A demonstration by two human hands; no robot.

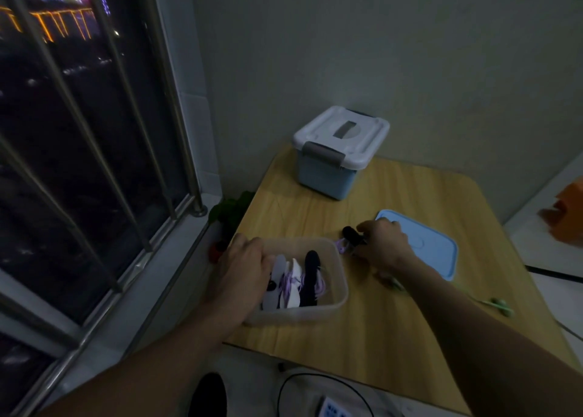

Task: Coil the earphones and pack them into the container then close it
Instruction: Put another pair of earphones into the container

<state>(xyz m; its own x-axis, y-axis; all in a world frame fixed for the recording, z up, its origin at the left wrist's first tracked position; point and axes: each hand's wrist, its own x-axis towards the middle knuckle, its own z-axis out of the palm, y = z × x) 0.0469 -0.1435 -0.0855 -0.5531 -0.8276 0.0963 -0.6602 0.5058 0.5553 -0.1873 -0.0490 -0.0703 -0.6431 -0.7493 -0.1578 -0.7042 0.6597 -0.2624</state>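
A clear plastic container (339, 285) stands open on the wooden table (362, 337). Inside it lie several white and black winder cards wrapped with purple earphone cord (301, 285). My left hand (244, 267) rests on the container's left rim, fingers curled over the edge. My right hand (383, 246) is just right of the container, closed on a black card with purple earphones (350, 238) wound on it. The blue lid (437, 248) lies flat behind my right hand. Green earphones (497, 304) lie loose on the table under my right forearm.
A blue storage box with a white latched lid (339, 151) stands at the table's far edge by the wall. A barred window (79, 148) fills the left. A small plant (230, 211) sits between table and sill. A black cable (315, 382) lies on the floor.
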